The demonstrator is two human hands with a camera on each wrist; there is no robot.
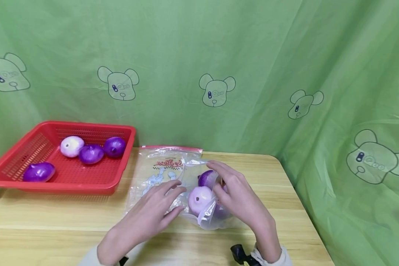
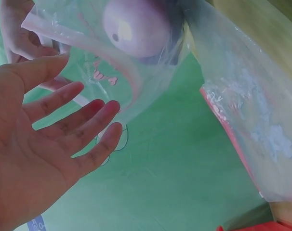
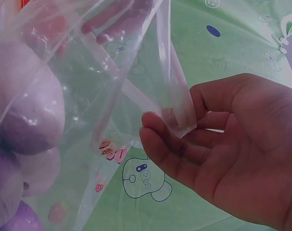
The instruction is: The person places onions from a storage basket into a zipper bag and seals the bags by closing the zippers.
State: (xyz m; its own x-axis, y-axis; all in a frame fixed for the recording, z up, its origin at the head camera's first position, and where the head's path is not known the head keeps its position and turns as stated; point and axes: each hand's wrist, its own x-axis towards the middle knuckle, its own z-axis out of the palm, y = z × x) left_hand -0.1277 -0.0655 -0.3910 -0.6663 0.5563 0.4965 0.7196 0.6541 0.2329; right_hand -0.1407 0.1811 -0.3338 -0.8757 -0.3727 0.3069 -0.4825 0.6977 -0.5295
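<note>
A clear zip bag with several onions inside stands at the front middle of the table. One onion in it is pale; another, dark purple, sits behind. My right hand is at the bag's right side. In the right wrist view, the thumb and fingers of that hand pinch the bag's rim. My left hand hovers at the bag's left side, over a second bag lying flat. Its fingers are spread and loosely bent in the left wrist view, with nothing held.
The flat zip bag with a red seal and blue print lies left of the filled one. Further left, a red plastic basket holds several onions, one pale. A green curtain hangs behind the wooden table.
</note>
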